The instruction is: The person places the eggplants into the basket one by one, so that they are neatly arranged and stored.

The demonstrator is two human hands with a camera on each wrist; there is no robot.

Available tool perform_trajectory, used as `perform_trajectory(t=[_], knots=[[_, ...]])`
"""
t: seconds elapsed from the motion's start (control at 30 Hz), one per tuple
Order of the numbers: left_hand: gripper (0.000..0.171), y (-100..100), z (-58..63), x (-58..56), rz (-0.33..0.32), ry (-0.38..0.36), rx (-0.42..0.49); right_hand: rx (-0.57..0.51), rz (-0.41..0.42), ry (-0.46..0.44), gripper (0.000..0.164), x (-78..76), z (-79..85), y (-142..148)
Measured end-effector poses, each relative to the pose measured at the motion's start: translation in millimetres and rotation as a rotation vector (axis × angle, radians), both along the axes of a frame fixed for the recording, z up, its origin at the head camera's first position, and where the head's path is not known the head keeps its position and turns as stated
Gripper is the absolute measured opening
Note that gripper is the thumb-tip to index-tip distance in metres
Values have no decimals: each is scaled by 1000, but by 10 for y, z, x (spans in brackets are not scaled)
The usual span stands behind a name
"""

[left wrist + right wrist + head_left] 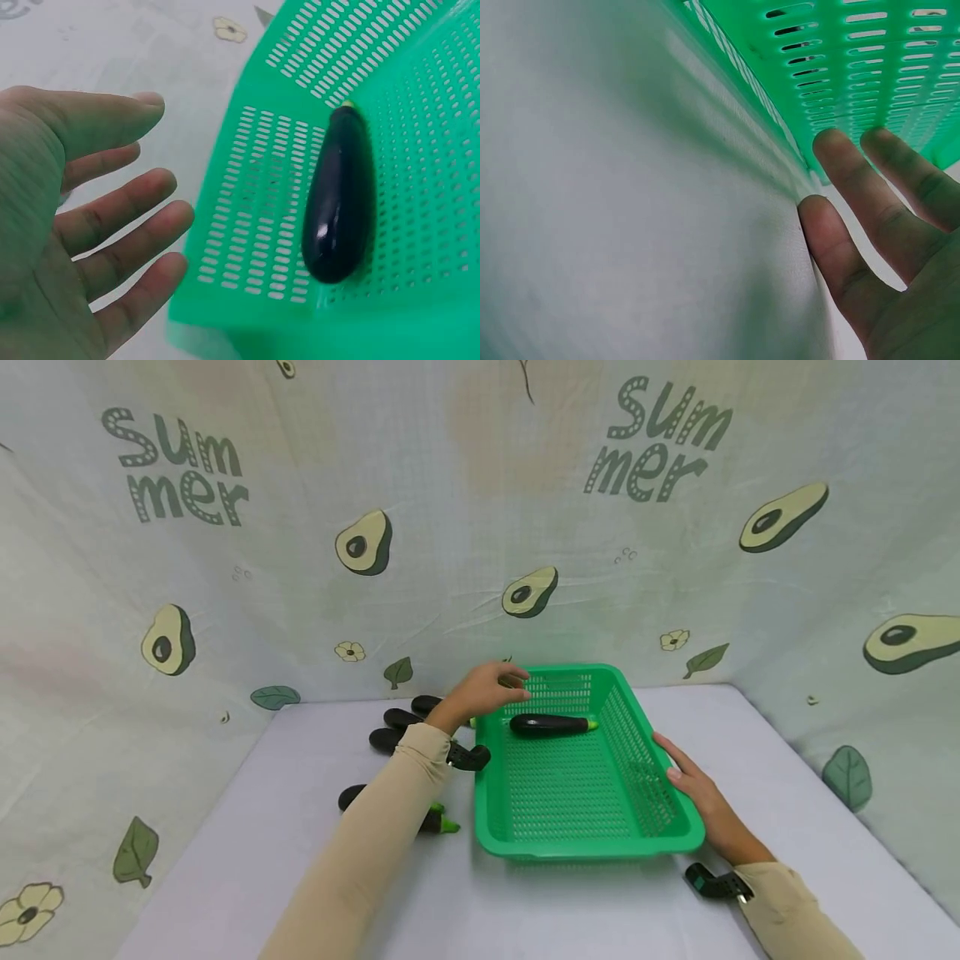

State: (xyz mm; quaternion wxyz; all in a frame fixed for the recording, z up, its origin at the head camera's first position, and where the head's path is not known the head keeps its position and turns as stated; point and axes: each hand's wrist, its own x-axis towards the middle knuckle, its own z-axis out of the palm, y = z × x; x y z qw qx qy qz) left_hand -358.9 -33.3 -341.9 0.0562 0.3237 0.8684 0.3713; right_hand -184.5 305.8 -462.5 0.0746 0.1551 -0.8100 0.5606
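A green plastic basket (566,847) with slotted walls sits on the table. One dark eggplant (551,725) lies inside it near the back wall, its green stem end to the right. Over the basket's back left corner is my left hand (486,689), fingers spread and nothing held, as the left wrist view shows beside the basket wall (259,210). My right hand (705,797) rests along the right side of the basket. Its fingers (881,199) stretch along the outer slotted wall in the right wrist view.
Several more eggplants lie on the table (300,827) left of the basket, partly hidden behind my left arm; a dark one (385,741) shows at the back and another (350,797) nearer the front. A printed cloth (450,527) hangs behind the table.
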Motion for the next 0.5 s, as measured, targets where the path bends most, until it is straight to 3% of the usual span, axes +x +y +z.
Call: perform_trajectory(t=[0.23, 0.5], knots=[[39, -226, 102, 180, -56, 66, 71, -29, 15, 10, 53, 1, 13, -3], [36, -539, -21, 366, -35, 34, 141, -20, 19, 4, 53, 4, 7, -2]])
